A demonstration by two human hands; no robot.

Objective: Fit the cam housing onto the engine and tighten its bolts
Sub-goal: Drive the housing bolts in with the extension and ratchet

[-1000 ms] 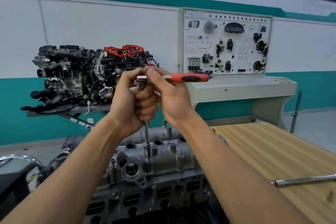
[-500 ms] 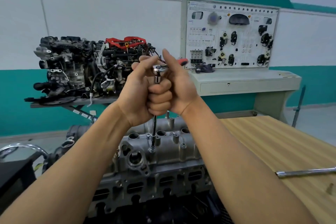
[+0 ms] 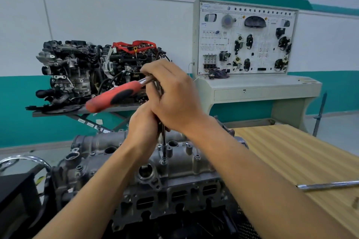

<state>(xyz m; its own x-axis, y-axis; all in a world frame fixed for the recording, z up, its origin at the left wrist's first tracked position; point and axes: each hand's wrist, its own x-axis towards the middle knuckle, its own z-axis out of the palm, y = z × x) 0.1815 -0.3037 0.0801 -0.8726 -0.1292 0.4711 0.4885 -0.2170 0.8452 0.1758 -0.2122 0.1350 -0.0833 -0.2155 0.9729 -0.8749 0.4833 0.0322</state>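
The grey cast cam housing (image 3: 182, 163) sits on the engine (image 3: 174, 196) in front of me. A ratchet with a red and black handle (image 3: 114, 96) stands over it on a long steel extension (image 3: 164, 141), whose socket rests on a bolt (image 3: 163, 161) on the housing's top. My right hand (image 3: 174, 95) is closed over the ratchet head. Just below, my left hand (image 3: 143, 128) wraps the upper extension. The handle points left and slightly toward me.
A wooden bench (image 3: 291, 153) lies to the right with a loose steel bar (image 3: 328, 184) on it. Another engine (image 3: 93, 72) stands on a stand behind. An electrical display board (image 3: 246, 39) on a cabinet is at the back right. A chrome rail (image 3: 25, 161) curves at left.
The ratchet handle has swung from pointing right, through away from me, round to the left. Both hands stayed on the tool, and my view dropped a little.
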